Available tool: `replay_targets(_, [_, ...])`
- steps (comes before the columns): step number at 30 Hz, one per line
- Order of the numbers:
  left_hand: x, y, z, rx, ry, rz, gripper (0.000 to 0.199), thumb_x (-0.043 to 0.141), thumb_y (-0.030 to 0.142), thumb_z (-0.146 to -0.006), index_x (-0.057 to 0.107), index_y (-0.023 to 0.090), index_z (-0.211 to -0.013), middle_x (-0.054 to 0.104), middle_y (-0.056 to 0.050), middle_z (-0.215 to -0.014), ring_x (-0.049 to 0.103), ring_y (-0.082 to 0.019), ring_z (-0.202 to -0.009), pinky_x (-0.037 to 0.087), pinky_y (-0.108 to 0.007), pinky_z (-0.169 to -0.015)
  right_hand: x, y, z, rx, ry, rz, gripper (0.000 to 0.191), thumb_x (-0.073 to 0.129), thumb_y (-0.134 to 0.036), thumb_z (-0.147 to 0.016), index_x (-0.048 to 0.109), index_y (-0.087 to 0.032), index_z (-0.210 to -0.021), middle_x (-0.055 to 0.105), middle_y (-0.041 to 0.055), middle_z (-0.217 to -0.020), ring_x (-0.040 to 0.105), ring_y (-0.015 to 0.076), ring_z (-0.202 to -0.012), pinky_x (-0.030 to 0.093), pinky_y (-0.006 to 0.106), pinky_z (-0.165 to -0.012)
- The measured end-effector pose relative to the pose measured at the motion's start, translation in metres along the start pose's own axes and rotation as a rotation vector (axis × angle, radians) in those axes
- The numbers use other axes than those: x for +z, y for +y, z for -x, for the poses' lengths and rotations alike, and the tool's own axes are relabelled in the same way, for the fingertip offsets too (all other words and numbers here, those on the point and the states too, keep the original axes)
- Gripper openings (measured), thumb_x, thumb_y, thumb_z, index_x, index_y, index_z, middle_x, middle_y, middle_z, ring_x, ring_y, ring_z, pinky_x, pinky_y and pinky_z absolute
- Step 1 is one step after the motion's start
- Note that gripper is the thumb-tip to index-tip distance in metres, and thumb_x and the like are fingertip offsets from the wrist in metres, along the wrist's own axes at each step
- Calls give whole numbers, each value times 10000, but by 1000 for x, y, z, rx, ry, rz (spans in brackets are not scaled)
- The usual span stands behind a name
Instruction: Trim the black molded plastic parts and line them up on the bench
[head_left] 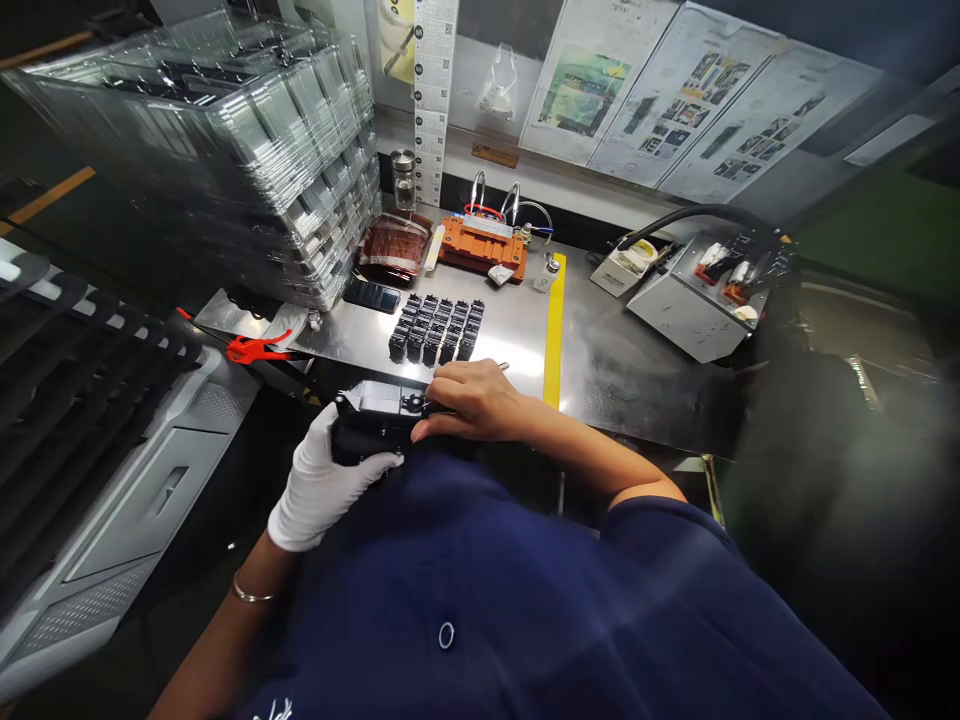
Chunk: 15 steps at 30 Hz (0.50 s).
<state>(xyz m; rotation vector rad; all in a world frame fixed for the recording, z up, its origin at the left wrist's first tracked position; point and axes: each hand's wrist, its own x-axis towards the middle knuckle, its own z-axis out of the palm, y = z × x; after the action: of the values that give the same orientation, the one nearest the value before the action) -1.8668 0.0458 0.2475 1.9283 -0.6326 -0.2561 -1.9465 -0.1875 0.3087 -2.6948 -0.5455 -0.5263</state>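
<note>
We held a black unit (369, 428) with a grey top just off the near edge of the bench (622, 370). Our left hand (322, 482), in a white glove, gripped its left end, thumb along the near side. Our bare right hand (476, 398) was closed, fingers curled and touching the unit's right end; a slim tip (504, 366) showed past the knuckles, though we could not tell what it belonged to.

Beyond the unit, small black parts (436, 328) sat in close rows on the bench, with a phone (373, 295) near their left side. Behind them lay a brown packet (396, 250) and, to its right, an orange fixture (480, 248). We had a tall stack of clear plastic trays (307, 190) at the left, a yellow strip (553, 335) right of the parts, and a grey metal box (694, 305) farther right. A red-orange air gun (257, 348) was at the bench's left corner.
</note>
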Motion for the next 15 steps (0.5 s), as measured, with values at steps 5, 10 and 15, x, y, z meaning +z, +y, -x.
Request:
replay_targets(5, [-4,-5,0,-52,-138,82,822,863,508,-612,499,247,-1302,700,-83,-1210,645,-317,-1160,460,-475,-1062,-1,0,1,-74,-36,-33,643,388,-676,-961,420,-181,-551,359,-37,-538,351,86,-506,218,255,-512])
replay_targets(10, [-2,-6,1,-104,-153,124,810,873,478,-595,530,233,-1286,691,-86,-1208,635,-321,-1171,459,-478,-1057,6,-2,2,-39,-1,6,650,400,-674,-958,410,-181,-536,357,-35,-535,354,90,-511,215,265,-515])
replay_targets(15, [3,9,1,-237,-61,182,742,900,454,-525,577,225,-1153,705,-64,-1096,651,-330,-1118,500,-488,-1004,9,-5,3,-5,-39,-31,635,420,-683,-949,467,-182,-561,401,-27,-535,393,98,-522,213,275,-519])
